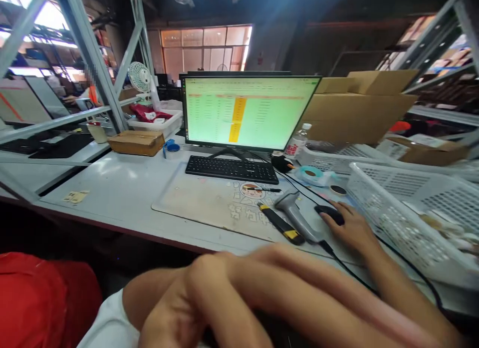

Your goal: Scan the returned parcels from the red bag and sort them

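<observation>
My right hand [355, 230] rests over a black computer mouse [329, 214] on the desk's right side, its fingers curved around it. Large in the foreground, close to the camera, is my left hand [232, 293]; its fingers stretch apart toward the lower right and nothing shows in them. A grey barcode scanner [299, 220] lies left of the mouse, beside a black and yellow utility knife [280, 224]. Behind these, a black pen [267, 189] lies on the pale desk mat [194, 203]. A black keyboard [232, 169] sits before the lit monitor [209, 118], which displays a table with an orange column.
White perforated baskets [396, 213] stand at the right, with cardboard boxes [359, 113] behind. Tape rolls [314, 173] and a plastic bottle [297, 141] are near the monitor. A brown box [136, 142] lies at the left. Metal frame posts rise at both sides; another person is at far left.
</observation>
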Demonstrator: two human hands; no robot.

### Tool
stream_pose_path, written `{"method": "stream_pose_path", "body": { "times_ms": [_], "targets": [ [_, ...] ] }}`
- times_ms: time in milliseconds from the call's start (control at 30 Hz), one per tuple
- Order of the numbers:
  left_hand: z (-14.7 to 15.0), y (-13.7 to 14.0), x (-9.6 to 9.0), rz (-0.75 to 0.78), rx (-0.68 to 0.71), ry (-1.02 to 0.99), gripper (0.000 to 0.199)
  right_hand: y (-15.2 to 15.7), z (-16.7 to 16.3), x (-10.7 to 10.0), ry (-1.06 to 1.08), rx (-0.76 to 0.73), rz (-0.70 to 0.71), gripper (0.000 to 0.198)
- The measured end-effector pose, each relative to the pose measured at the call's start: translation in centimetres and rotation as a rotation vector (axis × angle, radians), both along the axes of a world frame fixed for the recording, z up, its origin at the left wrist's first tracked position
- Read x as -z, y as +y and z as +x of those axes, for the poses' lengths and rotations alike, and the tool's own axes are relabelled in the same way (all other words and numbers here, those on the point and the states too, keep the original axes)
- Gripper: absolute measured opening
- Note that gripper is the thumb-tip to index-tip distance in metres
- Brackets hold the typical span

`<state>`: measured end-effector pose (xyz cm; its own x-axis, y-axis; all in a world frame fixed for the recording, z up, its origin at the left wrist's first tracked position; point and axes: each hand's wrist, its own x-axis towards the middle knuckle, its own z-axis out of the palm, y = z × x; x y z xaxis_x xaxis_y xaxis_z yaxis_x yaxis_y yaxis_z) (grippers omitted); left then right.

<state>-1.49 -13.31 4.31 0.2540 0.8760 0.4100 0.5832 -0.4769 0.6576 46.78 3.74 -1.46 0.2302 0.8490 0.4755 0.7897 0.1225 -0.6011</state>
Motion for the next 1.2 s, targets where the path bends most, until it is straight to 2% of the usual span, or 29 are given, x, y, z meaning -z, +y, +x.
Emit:
{"method": "stream_pose_path", "body": {
  "times_ms": [100,133,167,233,300,367,433,533,667,800,967,1100,1200],
  "targets": [
    [-2.1,4.5,-0.1,-0.007,0.236,-0.241,0.066,0.9,1.2,1.8,-0.041,-0.009,-0.029,0.036],
    [-3.4,5.8,0.6,-0.028,0.255,-0.315,0.064,0.8,1.5,2.2,-0.065,0.007,-0.043,0.037],
    [-5.0,6.9,1.5,-0.058,0.213,-0.357,0.058,0.8,1.8,2.5,-0.093,0.03,-0.059,0.036],
    [-9.4,8.8,4.1,-0.095,-0.062,-0.287,0.042,0.9,2.2,3.0,-0.138,0.079,-0.063,0.035],
    [-14.2,10.2,7.0,-0.067,-0.342,-0.113,0.036,1.2,2.2,3.3,-0.143,0.087,-0.037,0.033],
    [-18.2,11.5,9.7,-0.004,-0.503,0.035,0.034,1.5,2.2,3.4,-0.112,0.075,-0.023,0.032],
    [-20.4,12.6,11.8,0.025,-0.587,0.129,0.035,1.6,2.2,3.4,-0.076,0.094,-0.038,0.034],
    [-20.7,13.6,13.2,0.001,-0.685,0.207,0.038,1.5,2.4,3.3,-0.06,0.125,-0.035,0.036],
    [-20.1,13.8,13.5,-0.079,-0.801,0.232,0.042,1.5,2.6,3.5,-0.1,0.05,0.038,0.037],
    [-20.9,13.9,14.0,-0.099,-0.773,0.244,0.043,1.5,3.0,4.0,-0.154,-0.005,0.06,0.035],
    [-21.3,14.0,14.3,-0.121,-0.778,0.224,0.041,1.1,3.4,4.4,-0.181,0.048,0.111,0.037],
    [-20.9,14.1,13.9,-0.156,-0.784,0.224,0.042,1.1,3.8,4.9,-0.244,0.061,0.038,0.034],
    [-20.6,14.0,13.6,-0.143,-0.796,0.224,0.042,1.6,4.4,5.6,-0.3,0.092,-0.041,0.046]
  ]
}}
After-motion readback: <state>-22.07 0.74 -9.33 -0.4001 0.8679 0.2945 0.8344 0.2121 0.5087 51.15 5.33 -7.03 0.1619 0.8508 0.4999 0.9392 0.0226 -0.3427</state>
